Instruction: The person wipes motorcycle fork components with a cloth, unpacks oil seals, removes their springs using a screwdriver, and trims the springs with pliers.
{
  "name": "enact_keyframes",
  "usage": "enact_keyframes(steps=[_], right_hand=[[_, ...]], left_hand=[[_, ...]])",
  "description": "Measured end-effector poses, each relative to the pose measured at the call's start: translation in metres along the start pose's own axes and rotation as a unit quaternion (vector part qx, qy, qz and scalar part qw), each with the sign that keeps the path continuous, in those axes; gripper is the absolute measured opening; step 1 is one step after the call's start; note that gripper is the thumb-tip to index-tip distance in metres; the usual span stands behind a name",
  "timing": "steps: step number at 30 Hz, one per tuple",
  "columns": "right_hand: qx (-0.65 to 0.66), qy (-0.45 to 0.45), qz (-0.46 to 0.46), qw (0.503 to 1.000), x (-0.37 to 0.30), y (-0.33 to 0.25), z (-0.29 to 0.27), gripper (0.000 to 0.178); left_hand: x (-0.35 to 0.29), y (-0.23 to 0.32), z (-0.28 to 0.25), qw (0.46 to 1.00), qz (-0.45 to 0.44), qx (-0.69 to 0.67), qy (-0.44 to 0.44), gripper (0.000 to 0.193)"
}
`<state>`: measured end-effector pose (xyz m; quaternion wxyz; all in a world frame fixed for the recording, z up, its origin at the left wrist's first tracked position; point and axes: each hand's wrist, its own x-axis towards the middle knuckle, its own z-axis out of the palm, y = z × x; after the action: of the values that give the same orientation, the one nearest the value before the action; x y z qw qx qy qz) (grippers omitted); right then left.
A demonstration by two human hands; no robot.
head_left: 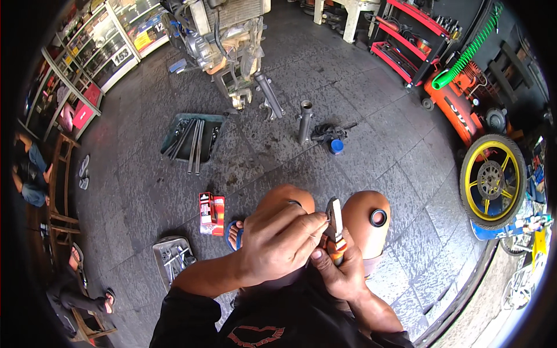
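My right hand (342, 269) is wrapped round a pair of pliers (334, 223) with orange and yellow handles, jaws pointing up and away from me. Beside the jaws, my left hand (284, 240) is closed in a pinch; what its fingertips hold is too small to tell, though a thin line shows near them. Both hands are held above my lap, between my bare knees. On my right knee rests a black ring-shaped seal (378, 218). Another dark round edge (296, 203) shows at my left knee, mostly hidden behind my left hand.
Beyond my knees are a tray (216, 152) with metal tubes, an upright fork leg (304, 123), a dark rag (328, 133) and a blue-lidded tub (336, 146). A red box (212, 214) and parts tray (158, 253) lie left. A yellow wheel (514, 184) and compressor (455, 110) stand right.
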<state>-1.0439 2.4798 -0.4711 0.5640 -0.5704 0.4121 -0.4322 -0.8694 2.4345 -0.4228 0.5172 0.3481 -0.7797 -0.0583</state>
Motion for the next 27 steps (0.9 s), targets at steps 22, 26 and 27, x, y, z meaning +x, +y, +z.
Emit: enact_keyframes(steps=[22,26,27], right_hand=[[0.112,0.081,-0.156,0.978,0.013,-0.05,-0.009,0.07],[0.108,0.078,-0.176,0.975,0.017,-0.045,-0.009,0.067],[0.125,0.07,-0.186,0.972,0.018,-0.044,-0.01,0.065]], left_hand=[[-0.013,0.005,0.012,0.965,-0.193,-0.179,-0.009,0.007],[-0.017,-0.004,0.012,0.937,-0.201,-0.287,-0.009,0.009],[-0.017,-0.006,0.014,0.928,-0.188,-0.323,-0.001,0.01]])
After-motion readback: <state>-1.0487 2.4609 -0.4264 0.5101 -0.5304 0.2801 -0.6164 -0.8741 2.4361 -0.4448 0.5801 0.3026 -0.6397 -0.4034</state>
